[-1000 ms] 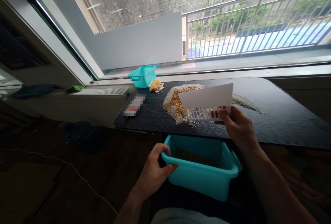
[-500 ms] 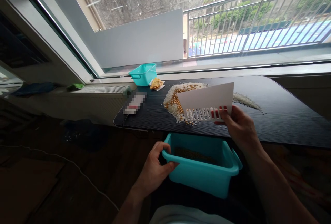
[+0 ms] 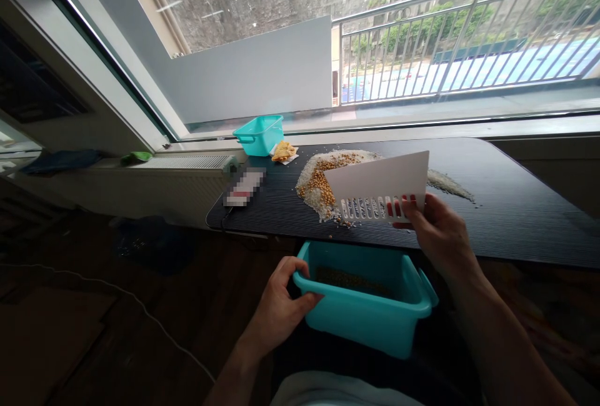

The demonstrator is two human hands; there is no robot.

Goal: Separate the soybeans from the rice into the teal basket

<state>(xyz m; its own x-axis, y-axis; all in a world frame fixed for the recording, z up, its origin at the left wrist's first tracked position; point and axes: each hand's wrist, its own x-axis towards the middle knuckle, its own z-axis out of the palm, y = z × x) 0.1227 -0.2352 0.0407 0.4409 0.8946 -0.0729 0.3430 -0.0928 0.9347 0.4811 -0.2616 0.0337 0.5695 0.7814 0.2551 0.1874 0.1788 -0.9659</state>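
Observation:
My right hand grips a white slotted scraper by its right end, with the slotted edge resting on the black table. Just left of the scraper lies a pile of white rice mixed with yellow beans. My left hand is closed on the left rim of a teal plastic bin, held below the table's front edge. Greenish grains lie in the bottom of the bin.
A second, smaller teal bin and a yellow wrapper sit at the table's far left corner. A thin streak of rice lies right of the scraper. A blurred flat object is at the left edge, a radiator beyond.
The scraper and my right hand have shifted slightly to the right and toward me along the table. My left hand and the bin have stayed where they were.

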